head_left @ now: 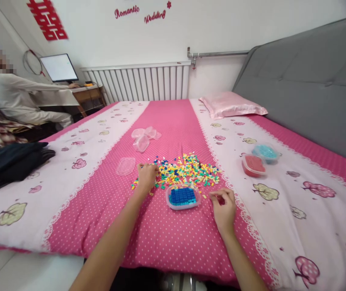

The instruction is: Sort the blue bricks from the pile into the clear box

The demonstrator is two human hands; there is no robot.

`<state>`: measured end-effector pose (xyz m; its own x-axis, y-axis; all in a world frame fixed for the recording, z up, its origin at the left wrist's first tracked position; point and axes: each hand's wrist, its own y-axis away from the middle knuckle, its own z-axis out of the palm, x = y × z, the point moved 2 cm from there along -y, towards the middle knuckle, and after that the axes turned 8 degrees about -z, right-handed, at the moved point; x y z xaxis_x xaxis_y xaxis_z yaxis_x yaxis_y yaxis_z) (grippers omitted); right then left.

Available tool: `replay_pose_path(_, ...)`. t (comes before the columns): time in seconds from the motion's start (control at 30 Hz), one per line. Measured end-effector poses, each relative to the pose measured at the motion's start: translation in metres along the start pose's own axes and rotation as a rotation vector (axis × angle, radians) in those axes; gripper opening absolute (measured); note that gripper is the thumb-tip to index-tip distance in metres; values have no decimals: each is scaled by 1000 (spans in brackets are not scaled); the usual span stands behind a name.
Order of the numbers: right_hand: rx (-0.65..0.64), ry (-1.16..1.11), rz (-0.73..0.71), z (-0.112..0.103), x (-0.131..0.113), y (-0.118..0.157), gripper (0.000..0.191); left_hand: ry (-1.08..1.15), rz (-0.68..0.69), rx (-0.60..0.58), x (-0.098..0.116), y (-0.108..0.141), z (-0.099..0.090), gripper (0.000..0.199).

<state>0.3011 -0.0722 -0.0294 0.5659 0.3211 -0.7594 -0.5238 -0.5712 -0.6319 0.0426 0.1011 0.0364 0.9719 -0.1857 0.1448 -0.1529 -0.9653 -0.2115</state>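
Plastic bricks (pixel 187 169) under curled left hand (pixel 147 176), right hand (pixel 223 206) pinching something unclear beside blue tub (pixel 183 197); likely scattering across soft bed (pixel 173 238) if nudged.

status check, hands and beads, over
Left hand down on the mixed bead pile. Right hand pinched shut beside the tub of blue beads, contents unclear. Empty lids beyond the pile, nothing blocking.
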Motion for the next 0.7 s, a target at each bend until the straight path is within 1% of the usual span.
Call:
replay_pose_path(0.1, -14, -7, 9, 0, 1, 0, 12, 23, -58, 26, -10, -2, -6, 28)
replay_pose_path(0.2, -23, -11, 17, 1, 2, 0, 12, 13, -56, 34, -17, -1, -8, 35)
replay_pose_path(0.3, -31, -12, 26, 2, 2, 0, 13, -26, 31, 9, -16, 2, -5, 31)
replay_pose_path(0.47, -50, -14, 37, 1, 3, 1, 13, -106, 160, -8, -5, 1, -1, 26)
replay_pose_path(0.7, -55, -21, 48, 0, 1, 1, 13, -174, 271, -47, -2, -10, -12, 18)
